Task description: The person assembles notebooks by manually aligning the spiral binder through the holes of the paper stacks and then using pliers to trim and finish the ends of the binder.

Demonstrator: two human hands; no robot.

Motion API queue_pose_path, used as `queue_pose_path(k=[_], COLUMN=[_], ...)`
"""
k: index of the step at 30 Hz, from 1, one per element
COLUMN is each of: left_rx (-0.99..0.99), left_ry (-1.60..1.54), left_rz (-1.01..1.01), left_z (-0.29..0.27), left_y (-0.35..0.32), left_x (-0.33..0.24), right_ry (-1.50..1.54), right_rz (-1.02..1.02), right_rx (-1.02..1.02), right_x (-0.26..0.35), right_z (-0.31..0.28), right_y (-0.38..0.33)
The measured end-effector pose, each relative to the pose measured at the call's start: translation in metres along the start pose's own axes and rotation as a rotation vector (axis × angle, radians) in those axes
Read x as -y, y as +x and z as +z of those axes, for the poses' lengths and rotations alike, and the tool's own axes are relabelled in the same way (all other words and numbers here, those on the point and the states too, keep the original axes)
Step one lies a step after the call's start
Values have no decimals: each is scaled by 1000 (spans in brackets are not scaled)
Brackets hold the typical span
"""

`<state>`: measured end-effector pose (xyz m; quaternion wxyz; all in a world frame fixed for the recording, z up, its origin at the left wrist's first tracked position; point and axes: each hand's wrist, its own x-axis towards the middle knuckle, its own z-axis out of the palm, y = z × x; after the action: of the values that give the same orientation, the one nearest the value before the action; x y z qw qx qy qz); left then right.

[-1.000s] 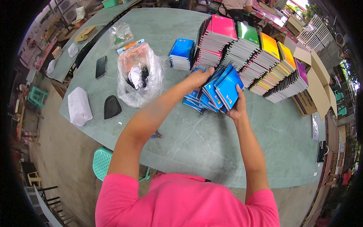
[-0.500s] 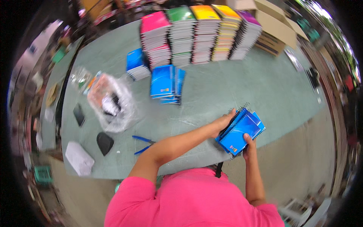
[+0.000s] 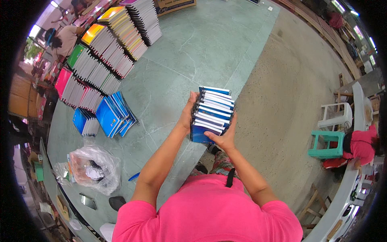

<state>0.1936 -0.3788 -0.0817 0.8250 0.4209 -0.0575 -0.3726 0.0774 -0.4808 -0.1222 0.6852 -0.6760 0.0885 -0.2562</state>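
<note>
Between my two hands is a stack of blue spiral notebooks, its white page edges turned up toward me. My left hand presses along the stack's left side. My right hand grips the lower right corner, thumb across a blue cover. The stack is over the table's front edge. To the left, a fanned pile of blue notebooks lies on the green table, beside a smaller blue stack.
Tall notebook stacks with pink, green, orange and yellow covers stand at the far left. A cardboard box is behind. Nearer lies a clear plastic bag. A green stool and another person are at right.
My view has swung to the right. The held notebooks have turned from covers facing up to page edges facing up, and both hands now hold the stack from its sides.
</note>
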Motion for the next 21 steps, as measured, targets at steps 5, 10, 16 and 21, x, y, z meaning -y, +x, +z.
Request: queue_pose_path(k=[5, 10, 16, 21], left_rx=[216, 154, 354, 442], left_ry=[94, 106, 465, 1346], left_rz=[33, -78, -43, 202], left_z=[-1, 2, 25, 47], left_y=[-20, -16, -13, -16], left_x=[-9, 11, -35, -56], right_ry=[7, -13, -97, -137], right_rz=[-194, -70, -220, -210], right_rx=[8, -45, -57, -44], right_x=[12, 15, 28, 19], right_z=[-3, 2, -2, -6], right_y=[-12, -20, -21, -22])
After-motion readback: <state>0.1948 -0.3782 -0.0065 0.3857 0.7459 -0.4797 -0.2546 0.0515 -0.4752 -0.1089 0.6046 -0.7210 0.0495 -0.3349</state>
